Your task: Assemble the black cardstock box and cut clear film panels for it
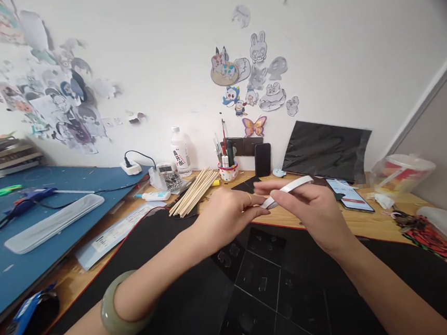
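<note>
Above the black mat, both of my hands meet at a narrow roll of white tape. My right hand grips the roll between thumb and fingers, its curved white edge showing above them. Thumb and fingers of my left hand are pinched at the roll's lower left end, where the tape's edge is partly hidden. Below the hands lies a glossy black sheet divided by pale lines, with small clear shapes on it.
Left of my hands lie wooden sticks and a glue tube. Behind stand a water bottle, a pen cup and a dark phone. Rightward are a lit phone and a plastic tub. A blue board covers the left.
</note>
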Demonstrator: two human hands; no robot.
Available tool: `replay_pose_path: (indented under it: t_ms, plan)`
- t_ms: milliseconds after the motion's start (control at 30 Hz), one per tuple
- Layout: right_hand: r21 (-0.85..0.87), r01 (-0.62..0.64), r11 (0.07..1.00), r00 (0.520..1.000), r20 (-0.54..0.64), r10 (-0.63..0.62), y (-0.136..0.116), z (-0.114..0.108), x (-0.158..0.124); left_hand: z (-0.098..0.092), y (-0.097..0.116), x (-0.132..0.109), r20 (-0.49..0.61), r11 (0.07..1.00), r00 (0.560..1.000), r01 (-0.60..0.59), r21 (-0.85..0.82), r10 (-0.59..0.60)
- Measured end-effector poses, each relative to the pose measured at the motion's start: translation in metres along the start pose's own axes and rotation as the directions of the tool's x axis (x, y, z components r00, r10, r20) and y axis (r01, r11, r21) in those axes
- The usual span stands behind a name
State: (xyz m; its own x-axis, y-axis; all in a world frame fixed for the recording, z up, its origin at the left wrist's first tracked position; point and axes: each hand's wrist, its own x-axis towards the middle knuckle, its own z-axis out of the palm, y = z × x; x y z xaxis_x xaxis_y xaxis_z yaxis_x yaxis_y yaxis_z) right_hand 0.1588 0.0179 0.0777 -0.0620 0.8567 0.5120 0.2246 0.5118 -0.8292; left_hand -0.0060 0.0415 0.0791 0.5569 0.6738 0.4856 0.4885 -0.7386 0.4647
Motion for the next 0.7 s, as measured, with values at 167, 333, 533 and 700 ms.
replay_pose_path:
  t_ms: [167,333,533,700]
  plan:
    - [-0.286,0.067,0.956,0.997,0.043,-0.058,0.004,-0.007,-0.001,0.003,-0.014,-0.008,-0.093,0.996,0.992,-0.085,0.006,0.085]
    - [-0.347,0.058,0.936,0.976,0.215,0.02,0.01,-0.017,0.006,-0.009,-0.014,-0.013,0.114,0.895,0.989,0.13,-0.427,-0.089]
    - [-0.208,-0.08,0.975,0.997,0.005,0.083,0.007,-0.027,0.011,-0.012,-0.04,-0.014,0.222,0.889,0.918,0.38,-0.255,-0.328]
    - [-0.001,-0.243,0.97,0.955,0.176,0.24,0.006,-0.007,0.002,0.013,-0.078,-0.029,0.472,0.77,0.752,0.602,-0.21,-0.46]
